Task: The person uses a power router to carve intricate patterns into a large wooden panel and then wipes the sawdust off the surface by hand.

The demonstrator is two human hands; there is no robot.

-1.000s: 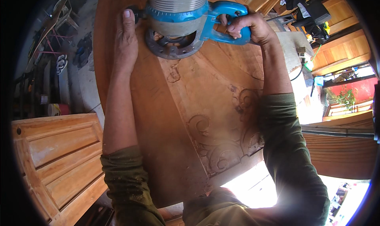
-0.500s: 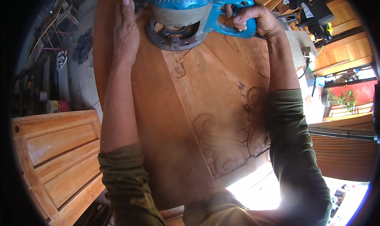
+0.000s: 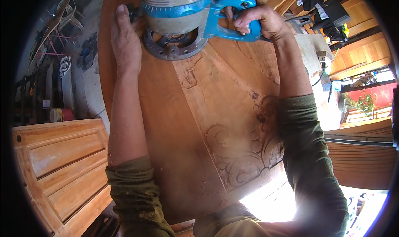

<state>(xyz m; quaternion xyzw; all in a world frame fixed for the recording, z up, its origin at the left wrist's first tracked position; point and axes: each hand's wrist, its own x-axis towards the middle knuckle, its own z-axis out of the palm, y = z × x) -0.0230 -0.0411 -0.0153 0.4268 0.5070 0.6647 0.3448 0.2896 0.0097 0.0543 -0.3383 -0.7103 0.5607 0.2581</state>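
A router with a silver ribbed body, blue collar and dark round base is at the top of the view on a large wooden panel. My left hand grips its dark side knob, with the thumb upward. My right hand is closed round the blue loop handle on the other side. A carved scroll pattern shows in the lower right of the panel, with a shallow rough recess just below the router base. The cutting bit cannot be made out.
A panelled wooden door lies at lower left. Chairs and clutter stand on the concrete at upper left. At right are a dark cloth pile, more wooden boards, a cord and a plant.
The router and both hands shifted slightly up and right, then left and a little down to where they are now, still gripped the same way.
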